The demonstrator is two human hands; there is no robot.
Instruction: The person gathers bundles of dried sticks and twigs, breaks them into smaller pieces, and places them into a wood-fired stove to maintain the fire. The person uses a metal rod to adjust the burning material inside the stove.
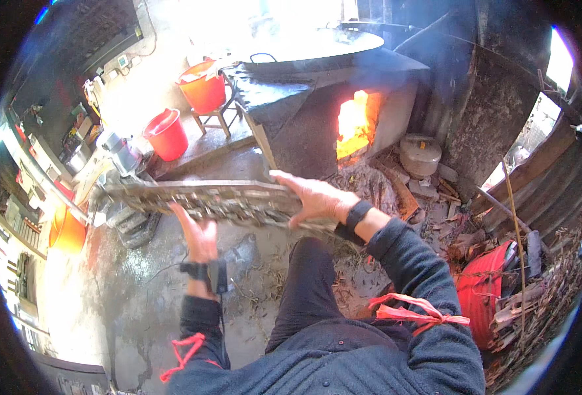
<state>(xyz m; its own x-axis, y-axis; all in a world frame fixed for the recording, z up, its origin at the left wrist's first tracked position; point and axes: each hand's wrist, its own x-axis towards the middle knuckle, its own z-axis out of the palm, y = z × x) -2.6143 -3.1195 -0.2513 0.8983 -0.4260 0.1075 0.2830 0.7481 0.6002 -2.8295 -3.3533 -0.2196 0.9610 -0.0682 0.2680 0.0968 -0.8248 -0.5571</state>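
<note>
A long, rough wooden plank (226, 197) with a ragged near side spans the space in front of me, slightly blurred. My right hand (315, 197) grips it near its right end, thumb below and fingers along the upper edge. Under its left half, my left hand (199, 234) supports the plank with the thumb side raised; part of the fingers is hidden behind the wood. Beyond the plank's right end, a fire (357, 126) burns in the square mouth of a stove (300, 128). A very wide wok (315, 49) sits on top, steaming.
Two red buckets, one on the floor (167, 136) and one on a wooden stool (204, 89), stand left of the stove. A lidded metal pot (420, 155) sits right of the fire. Firewood and twigs (527, 316) lie at right by a red corrugated container (483, 291). An orange bucket (67, 229) stands far left.
</note>
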